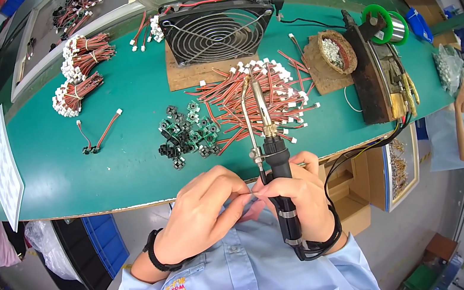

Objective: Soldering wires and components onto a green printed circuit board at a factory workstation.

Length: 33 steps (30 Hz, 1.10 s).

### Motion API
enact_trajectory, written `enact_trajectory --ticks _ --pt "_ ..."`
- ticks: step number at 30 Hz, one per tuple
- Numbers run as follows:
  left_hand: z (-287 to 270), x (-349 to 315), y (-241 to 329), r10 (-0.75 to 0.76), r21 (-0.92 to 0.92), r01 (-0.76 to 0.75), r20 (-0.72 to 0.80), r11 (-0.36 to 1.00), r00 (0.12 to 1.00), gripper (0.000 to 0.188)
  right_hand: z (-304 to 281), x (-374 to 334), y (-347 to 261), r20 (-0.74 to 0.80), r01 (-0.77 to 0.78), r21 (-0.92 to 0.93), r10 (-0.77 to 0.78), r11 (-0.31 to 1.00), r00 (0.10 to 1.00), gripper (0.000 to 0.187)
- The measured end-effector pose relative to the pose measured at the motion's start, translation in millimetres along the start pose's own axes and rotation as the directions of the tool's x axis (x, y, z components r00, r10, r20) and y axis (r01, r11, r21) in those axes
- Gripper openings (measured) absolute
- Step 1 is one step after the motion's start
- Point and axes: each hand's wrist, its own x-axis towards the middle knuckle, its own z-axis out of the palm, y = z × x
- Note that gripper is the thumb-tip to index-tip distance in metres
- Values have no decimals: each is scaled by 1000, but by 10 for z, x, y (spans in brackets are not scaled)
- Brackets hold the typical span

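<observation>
My right hand (pixel 311 202) grips a black-handled soldering iron (pixel 279 165), its metal tip pointing up and away, with a thin metal tube clamped alongside. The iron's cord loops by the right wrist. My left hand (pixel 197 213) is closed, thumb and forefinger pinched against the right fingertips at the table's front edge. Whatever lies in that pinch is too small to make out. Beyond the hands, a heap of red-and-black wires with white connectors (pixel 232 106) lies behind the iron. Beside it is a pile of small green-and-black circuit parts (pixel 175 144).
A black fan (pixel 218 30) stands at the back. Bundled wires (pixel 78 96) and a wired part (pixel 90 149) lie left, near a white tray (pixel 5 170). On the right are a round bowl (pixel 345 62), a dark metal stand (pixel 367 77) and a solder spool (pixel 397 28).
</observation>
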Motion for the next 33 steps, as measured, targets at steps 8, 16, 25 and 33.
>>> enact_trajectory --ticks 8,16,25,33 --pt "-71 -39 -27 -54 -134 69 110 989 992 9 74 -137 64 -43 -104 230 117 968 992 37" --pt "32 -111 -66 -18 85 14 49 996 999 10 30 -90 11 72 -40 -21 42 999 997 31" --pt "-153 -149 -107 -44 -95 54 107 994 993 10 43 -129 35 88 -71 262 50 962 995 33" --pt "-297 -29 -351 -13 557 268 -419 786 908 14 63 -111 69 -130 -238 336 295 911 947 43"
